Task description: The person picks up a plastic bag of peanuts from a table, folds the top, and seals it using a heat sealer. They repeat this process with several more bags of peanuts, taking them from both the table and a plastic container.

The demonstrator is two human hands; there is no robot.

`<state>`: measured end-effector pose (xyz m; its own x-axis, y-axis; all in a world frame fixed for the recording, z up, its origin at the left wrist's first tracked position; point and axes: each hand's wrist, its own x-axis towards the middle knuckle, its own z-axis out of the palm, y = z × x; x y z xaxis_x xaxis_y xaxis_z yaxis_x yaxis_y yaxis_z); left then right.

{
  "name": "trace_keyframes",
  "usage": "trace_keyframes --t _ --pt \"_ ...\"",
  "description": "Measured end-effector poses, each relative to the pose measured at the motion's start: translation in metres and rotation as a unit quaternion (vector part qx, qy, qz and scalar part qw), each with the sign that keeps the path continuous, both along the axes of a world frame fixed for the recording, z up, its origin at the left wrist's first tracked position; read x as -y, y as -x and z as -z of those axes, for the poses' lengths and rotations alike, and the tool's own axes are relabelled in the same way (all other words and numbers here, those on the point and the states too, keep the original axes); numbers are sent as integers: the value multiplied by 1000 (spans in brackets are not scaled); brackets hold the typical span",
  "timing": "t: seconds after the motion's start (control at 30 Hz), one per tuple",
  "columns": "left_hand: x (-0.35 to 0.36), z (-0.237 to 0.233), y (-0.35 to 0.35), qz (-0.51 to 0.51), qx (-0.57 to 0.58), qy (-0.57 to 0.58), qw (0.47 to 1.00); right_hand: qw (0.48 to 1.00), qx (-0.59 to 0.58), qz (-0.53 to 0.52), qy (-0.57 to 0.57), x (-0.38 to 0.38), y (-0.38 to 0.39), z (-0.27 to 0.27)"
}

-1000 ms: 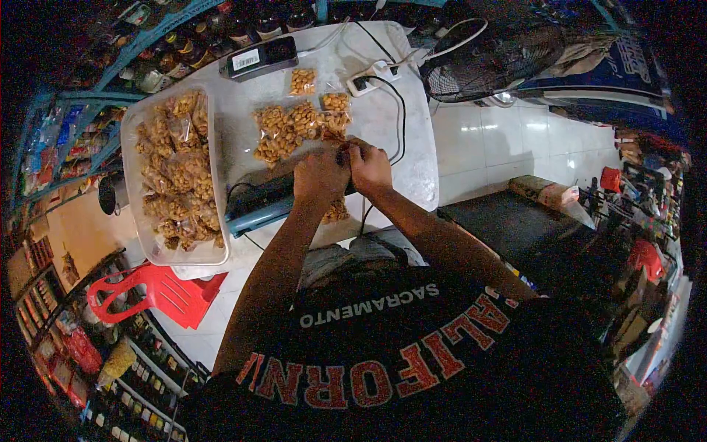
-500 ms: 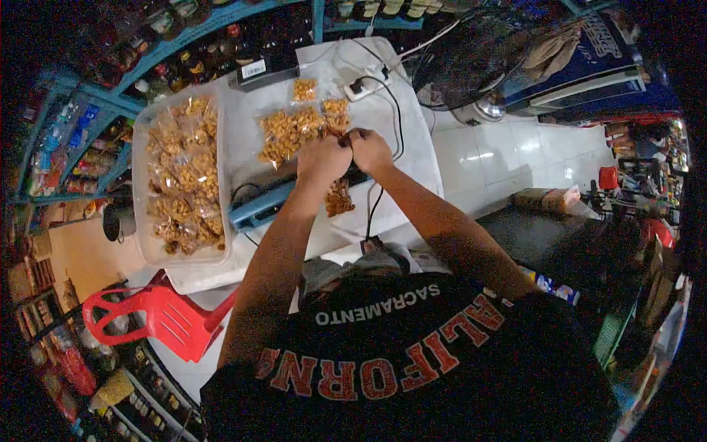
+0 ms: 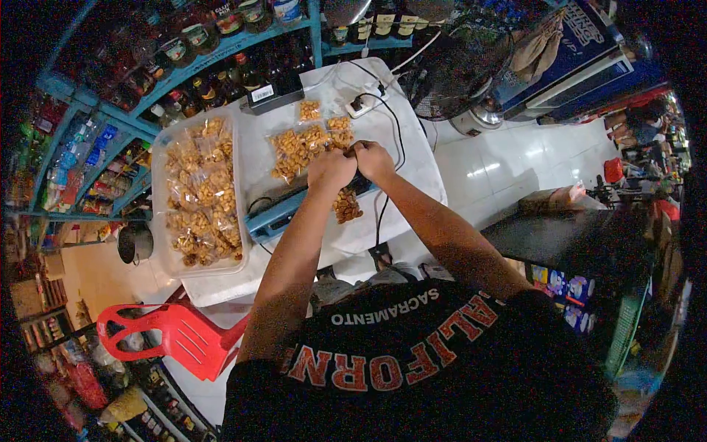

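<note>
My left hand (image 3: 331, 169) and my right hand (image 3: 374, 161) are side by side over a long blue device (image 3: 281, 215), which looks like a bag sealer. Both sets of fingers are closed on the top edge of a small clear plastic bag of nuts (image 3: 347, 207), which hangs down on the near side of the device. Part of the device and the bag's upper part are hidden by my hands. Just beyond my left hand lies a pile of filled nut bags (image 3: 298, 149), with a small bag of nuts (image 3: 309, 110) behind it.
A clear plastic tub (image 3: 159, 221) full of bagged nuts stands at the left of the white table (image 3: 412, 140). A power strip (image 3: 360, 107) with black cables lies at the back right. A red chair (image 3: 184, 339) is at the near left, and a fan (image 3: 460, 74) stands beyond the table.
The view has shifted, so the table and tub appear slightly lower and further right. My hands keep hold of the bag's top edge over the blue device.
</note>
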<state>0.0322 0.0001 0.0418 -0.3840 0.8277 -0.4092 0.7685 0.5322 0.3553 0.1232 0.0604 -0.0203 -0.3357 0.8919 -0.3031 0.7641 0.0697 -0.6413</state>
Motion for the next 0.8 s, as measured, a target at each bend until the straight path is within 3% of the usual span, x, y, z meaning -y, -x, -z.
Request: trace_keyframes --t 0.17,0.37,0.5,0.8 --pt "-2 11 2 -17 26 11 999 994 23 -79 -66 6 -3 -15" --pt "-7 17 3 -7 26 11 1000 999 22 25 -3 -2 3 11" --pt "-5 16 3 4 12 -4 1000 1000 4 -17 -23 3 0 -11" --pt "-6 17 3 15 0 6 1000 998 -6 56 26 0 1 7"
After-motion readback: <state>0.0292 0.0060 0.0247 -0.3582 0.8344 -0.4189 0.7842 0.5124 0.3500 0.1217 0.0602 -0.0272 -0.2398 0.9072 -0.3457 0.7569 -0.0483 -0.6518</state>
